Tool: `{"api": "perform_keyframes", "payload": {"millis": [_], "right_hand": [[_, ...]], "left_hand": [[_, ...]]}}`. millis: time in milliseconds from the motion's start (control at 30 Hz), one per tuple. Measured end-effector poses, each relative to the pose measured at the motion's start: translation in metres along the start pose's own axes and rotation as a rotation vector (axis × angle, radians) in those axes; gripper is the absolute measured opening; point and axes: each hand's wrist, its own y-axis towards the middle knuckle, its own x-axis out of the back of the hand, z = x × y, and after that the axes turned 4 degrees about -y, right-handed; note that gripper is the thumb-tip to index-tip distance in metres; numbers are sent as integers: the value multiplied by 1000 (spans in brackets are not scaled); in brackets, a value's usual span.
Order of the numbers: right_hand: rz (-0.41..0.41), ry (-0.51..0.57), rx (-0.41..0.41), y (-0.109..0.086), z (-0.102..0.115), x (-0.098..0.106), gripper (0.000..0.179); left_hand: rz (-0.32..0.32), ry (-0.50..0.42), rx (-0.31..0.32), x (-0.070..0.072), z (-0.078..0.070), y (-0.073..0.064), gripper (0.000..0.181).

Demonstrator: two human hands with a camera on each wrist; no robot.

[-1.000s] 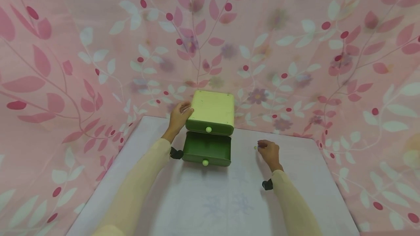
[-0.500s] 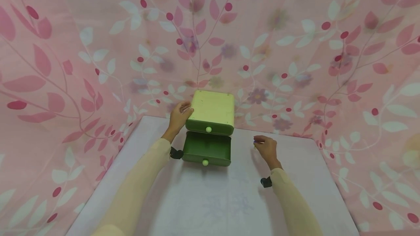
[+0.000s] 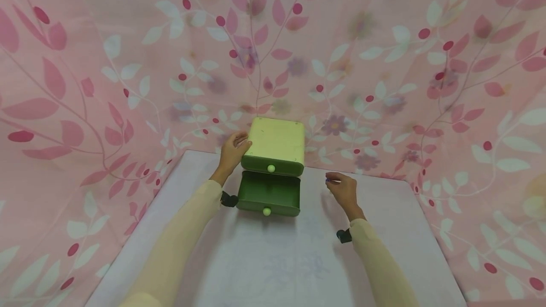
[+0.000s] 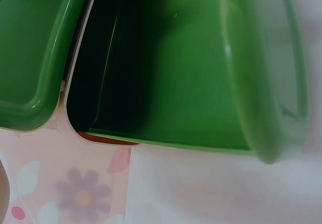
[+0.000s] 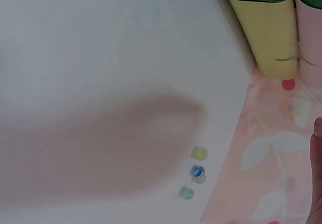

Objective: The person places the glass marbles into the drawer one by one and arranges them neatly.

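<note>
My left hand (image 3: 232,155) rests against the left side of a pale yellow box with two green drawers (image 3: 276,139), its fingers and thumb touching the side. The lower drawer (image 3: 268,192) stands pulled out. In the left wrist view this drawer (image 4: 191,83) shows its green floor and curved front. To the right of the box, my right hand (image 3: 344,191) hovers over the table, pinching a small blue marble (image 3: 327,180) at its fingertips. Only one finger (image 5: 316,168) shows in the right wrist view. Several glass marbles, among them a yellow one (image 5: 200,153) and a green one (image 5: 186,193), lie beneath.
The table (image 3: 294,259) has a white cover. Pink leaf-patterned cloth (image 3: 384,60) hangs behind it and on both sides. The upper drawer (image 3: 277,165) is pushed in, above the pulled-out one.
My right hand has moved left and toward the back edge of the table, the blue marble at its fingertips. The left hand, the box and its drawers have stayed put.
</note>
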Motion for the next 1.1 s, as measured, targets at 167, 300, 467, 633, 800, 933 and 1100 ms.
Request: {"api": "perform_keyframes", "payload": {"millis": [167, 300, 467, 633, 800, 933, 1100], "right_hand": [[2, 57, 28, 0, 6, -2, 18], [-8, 67, 40, 1, 10, -3, 18], [-27, 93, 60, 1, 17, -4, 18], [-18, 142, 56, 0, 25, -5, 18], [-3, 174, 85, 0, 36, -8, 18], [8, 177, 101, -1, 44, -11, 18], [25, 182, 107, -4, 56, -13, 20]], "left_hand": [[-12, -5, -9, 0, 2, 0, 49], [-12, -18, -6, -1, 2, -1, 49], [1, -13, 0, -1, -3, -2, 49], [25, -55, -16, -1, -22, -8, 46], [36, -47, -24, -1, -32, -11, 45], [41, -45, -28, -1, -32, -12, 46], [48, -56, -37, -1, -31, -12, 46]]}}
